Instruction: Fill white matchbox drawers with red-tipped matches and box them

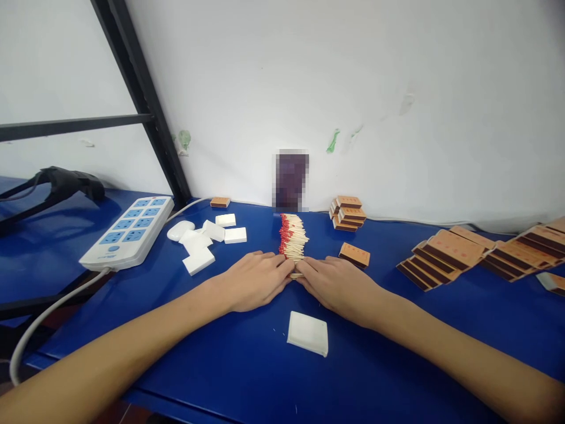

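Note:
A long row of red-tipped matches (pixel 293 235) lies on the blue table, heads toward the left. At its near end my left hand (pixel 260 280) and my right hand (pixel 338 285) meet, fingertips almost touching. Both sets of fingers are closed on a few matches (pixel 296 274), whose pale sticks show between them; the fingers partly hide these. Just in front of the hands lies a white, shallow rectangular piece (pixel 308 333). Beside my right hand is a single orange matchbox (pixel 354 255) with a dark striking side.
White box trays (pixel 198 260) and a white rounded object (pixel 180 230) are at left, near a power strip (pixel 128 231). Matchboxes are stacked (pixel 348 213) by the wall. Flat matchbox sleeves (pixel 450 253) fan out at right. A black metal frame (pixel 150 112) rises at left.

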`<state>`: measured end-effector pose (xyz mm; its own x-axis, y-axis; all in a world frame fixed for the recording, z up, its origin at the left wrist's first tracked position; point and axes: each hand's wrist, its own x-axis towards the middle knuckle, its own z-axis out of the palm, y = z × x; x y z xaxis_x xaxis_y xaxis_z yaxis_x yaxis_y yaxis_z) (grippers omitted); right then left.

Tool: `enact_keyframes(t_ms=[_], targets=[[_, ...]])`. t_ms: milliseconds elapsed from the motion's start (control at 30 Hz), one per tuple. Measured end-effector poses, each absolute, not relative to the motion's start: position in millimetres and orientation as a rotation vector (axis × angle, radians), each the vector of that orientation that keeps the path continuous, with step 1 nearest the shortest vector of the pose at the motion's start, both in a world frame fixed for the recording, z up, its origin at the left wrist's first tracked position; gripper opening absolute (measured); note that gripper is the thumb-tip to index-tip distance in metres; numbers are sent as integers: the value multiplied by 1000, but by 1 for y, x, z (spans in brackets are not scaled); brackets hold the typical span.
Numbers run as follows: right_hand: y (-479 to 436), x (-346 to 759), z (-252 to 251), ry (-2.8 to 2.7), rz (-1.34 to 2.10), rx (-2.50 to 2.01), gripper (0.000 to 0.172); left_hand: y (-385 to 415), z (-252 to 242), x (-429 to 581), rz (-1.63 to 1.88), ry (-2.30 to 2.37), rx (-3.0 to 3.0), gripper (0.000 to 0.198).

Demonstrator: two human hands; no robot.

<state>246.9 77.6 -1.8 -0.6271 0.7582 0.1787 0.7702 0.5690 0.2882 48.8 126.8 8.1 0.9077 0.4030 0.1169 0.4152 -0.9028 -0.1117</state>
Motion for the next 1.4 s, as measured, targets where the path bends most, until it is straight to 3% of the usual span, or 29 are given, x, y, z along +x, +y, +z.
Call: enact_keyframes(t_ms=[333,467,867,1133,1400], targets=[[75,246,2,-2750,-408,-1422,16,126,11,48,-104,-619,-2939,23],[73,246,2,-2793,-426,-1395,8,124,10,48,-97,-636,-2978,17],[66,244,21,-2764,13,-1495,7,116,19,47,-56,-627,-2994,16],[42,246,43,-2710,276,-1416,20,99,42,42,-56,-598,-3189,23],[20,246,39,-2627,471,-1455,26,92,37,41,-40,-420,-3326,12]])
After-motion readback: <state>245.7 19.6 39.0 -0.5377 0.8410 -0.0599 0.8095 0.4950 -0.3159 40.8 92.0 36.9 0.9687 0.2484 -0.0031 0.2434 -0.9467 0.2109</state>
